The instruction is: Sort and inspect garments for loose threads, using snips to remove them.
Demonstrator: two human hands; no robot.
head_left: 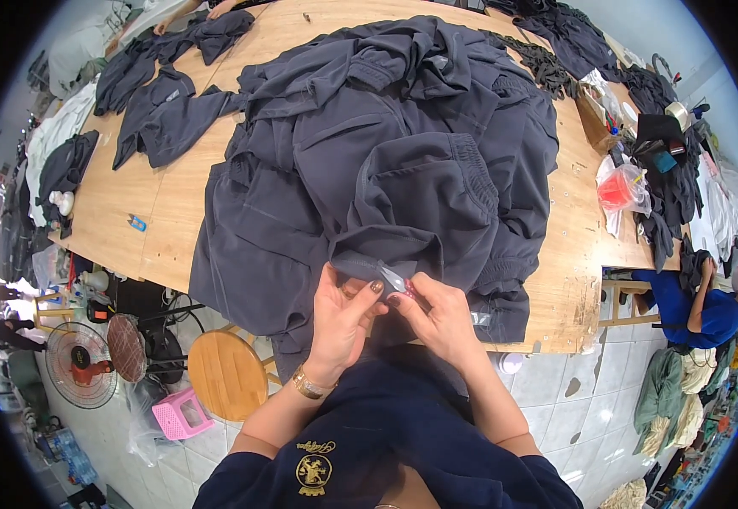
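A dark grey garment [411, 187] with gathered elastic edges lies uppermost on a large heap of like garments [284, 229], close in front of me. My left hand [343, 318] pinches the near edge of this garment between thumb and fingers. My right hand [438, 316] is closed around a small pair of thread snips [394, 279], with pink showing between the fingers. Their pale metal blades point up and left, against the cloth next to my left fingertips. Whether the blades touch a thread is too small to tell.
The heap covers much of a wooden table [573, 254]. Blue-handled snips [136, 223] lie at the left. A red container in plastic [619, 188] stands at the right edge. Below are a round stool [227, 373] and a fan [81, 363]. A person in blue [712, 310] sits at right.
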